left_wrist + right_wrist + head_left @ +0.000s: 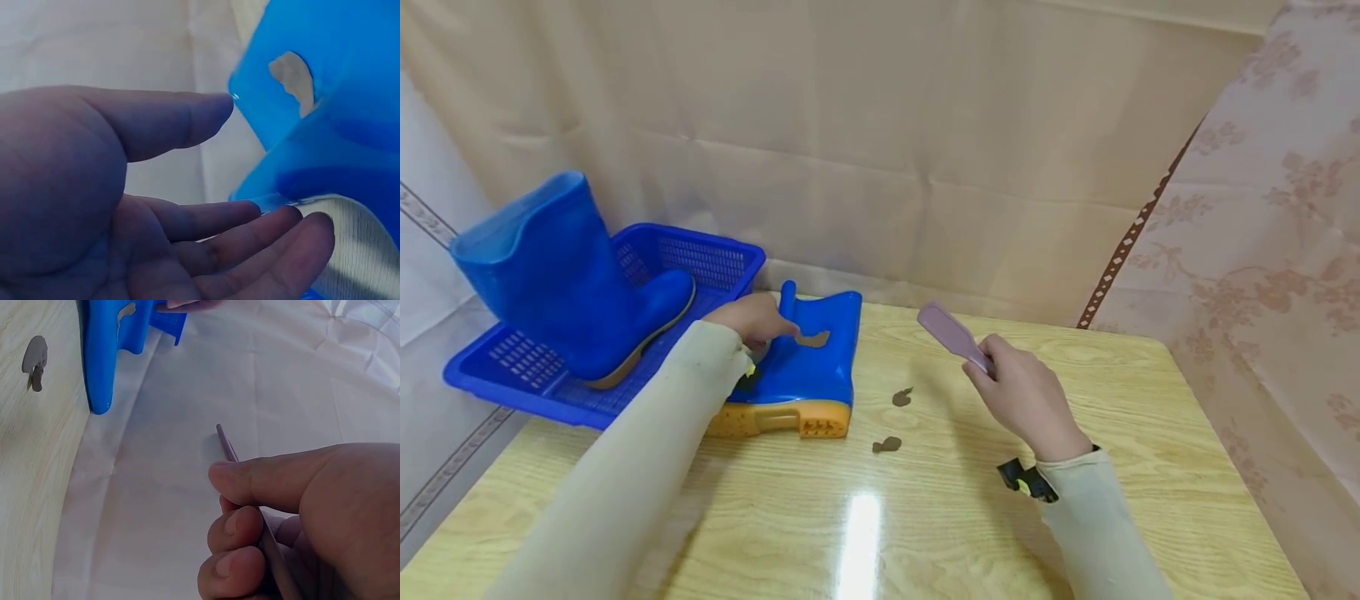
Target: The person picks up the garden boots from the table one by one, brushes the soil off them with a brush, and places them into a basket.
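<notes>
A blue rubber boot (808,367) with an orange-yellow sole lies on its side, a brown mud-like patch (812,339) stuck on its shaft. By the shaft is my left hand (752,320), thumb and fingers spread apart with nothing gripped between them; one fingertip appears beside the patch, but I cannot tell whether it touches the boot. My right hand (1026,392) grips the handle of a mauve flat-bladed spatula (951,331), its blade raised above the table and pointing up and left. In the right wrist view, the thumb and curled fingers (240,565) pinch the handle.
A second blue boot (580,292) stands in a blue plastic basket (700,237) at the left. Two brown pieces, one farther back (902,397) and one nearer piece (887,445), lie on the wooden table (940,517). A beige cloth (850,150) hangs behind.
</notes>
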